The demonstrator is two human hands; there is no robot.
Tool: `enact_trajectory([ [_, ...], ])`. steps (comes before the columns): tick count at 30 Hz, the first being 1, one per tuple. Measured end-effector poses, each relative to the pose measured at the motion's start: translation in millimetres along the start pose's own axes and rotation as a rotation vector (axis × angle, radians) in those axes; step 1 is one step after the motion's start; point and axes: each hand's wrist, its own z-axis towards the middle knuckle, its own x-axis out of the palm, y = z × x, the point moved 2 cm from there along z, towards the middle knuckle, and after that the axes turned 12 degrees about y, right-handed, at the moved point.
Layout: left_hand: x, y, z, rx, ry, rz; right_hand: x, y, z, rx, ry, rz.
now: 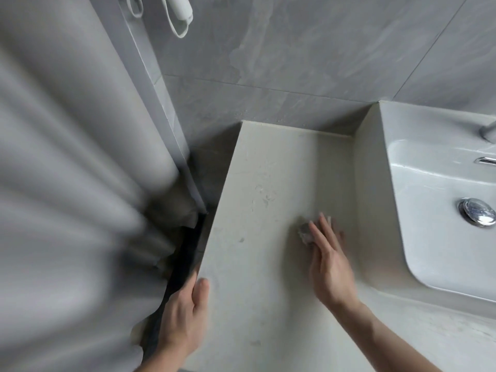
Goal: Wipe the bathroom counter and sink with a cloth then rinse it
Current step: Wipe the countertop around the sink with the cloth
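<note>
A pale stone counter (268,183) runs from the tiled wall toward me, marked with smudges and scuffs. My right hand (328,259) lies flat on it near the sink side, fingers pressing a small grey cloth (304,233) against the surface; most of the cloth is hidden under the fingers. My left hand (185,315) grips the counter's left edge, thumb on top. The white sink (418,237) sits at the right, with a chrome drain plug (477,214) in the basin.
A grey shower curtain (67,183) hangs close along the counter's left side, blurred. Grey wall tiles (295,63) rise behind. A chrome tap (487,146) shows at the right edge. A white object with loops (179,14) hangs on the wall above.
</note>
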Motion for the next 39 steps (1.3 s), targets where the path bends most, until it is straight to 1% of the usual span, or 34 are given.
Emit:
enact_trajectory([
  [2, -1.1, -3.3, -1.5, -0.017, 0.012, 0.018, -9.2, -23.9, -2.3, 0.085, -0.01, -0.105],
  [4, -2.1, -5.8, -2.3, -0.034, 0.014, 0.03, -8.6, -30.7, -5.9, 0.145, -0.023, -0.152],
  [7, -1.8, -5.5, -1.9, -0.029, 0.012, 0.029, -2.1, -14.4, 0.0, 0.238, -0.034, -0.221],
  [9, 0.4, -2.0, -0.7, -0.031, 0.02, 0.028, 9.1, 4.7, 11.5, 0.258, 0.018, -0.223],
  [11, 1.1, 0.8, -0.4, -0.014, 0.02, 0.018, 25.9, 29.2, 20.9, 0.169, 0.093, -0.193],
  [15, -0.9, 2.3, 0.1, -0.001, 0.014, 0.008, 58.8, 85.1, 33.7, -0.095, 0.255, -0.139],
  [19, -2.3, 0.2, -1.2, 0.041, -0.004, 0.027, 90.4, 132.8, 36.4, -0.313, 0.392, -0.021],
  [22, -2.9, -0.5, -0.6, 0.074, 0.016, 0.011, 95.5, 142.8, 31.4, -0.384, 0.476, 0.088],
  [24, -1.5, 2.3, 0.4, 0.075, 0.025, 0.017, 82.0, 131.5, 28.7, -0.388, 0.442, 0.219],
  [25, -0.7, 4.7, 0.6, 0.064, 0.022, 0.016, 71.6, 120.6, 27.7, -0.369, 0.39, 0.268],
  [27, 0.5, 5.8, 1.2, 0.037, 0.016, 0.016, 42.2, 88.6, 28.9, -0.292, 0.232, 0.292],
  [29, 0.9, 2.8, 0.2, 0.03, 0.016, 0.029, 10.2, 48.2, 34.5, -0.151, 0.093, 0.227],
  [30, 0.7, 1.7, -0.4, 0.039, 0.017, 0.032, -3.2, 26.4, 37.7, -0.056, 0.051, 0.174],
  [32, -1.2, -0.2, -1.6, 0.05, 0.023, 0.023, -19.7, -10.4, 39.4, 0.116, 0.024, 0.027],
  [33, -1.5, 0.5, -1.5, 0.042, 0.027, 0.023, -22.4, -21.0, 37.6, 0.165, 0.032, -0.052],
  [36, -0.5, 0.8, -2.6, 0.031, 0.019, 0.031, -13.9, -23.3, 29.2, 0.231, 0.063, -0.199],
  [38, 0.7, 1.5, -1.7, 0.041, 0.02, 0.031, -3.3, -5.4, 33.0, 0.236, 0.076, -0.193],
  [39, 0.7, 1.7, -1.0, 0.042, 0.021, 0.031, 3.8, 7.6, 36.4, 0.201, 0.092, -0.168],
])
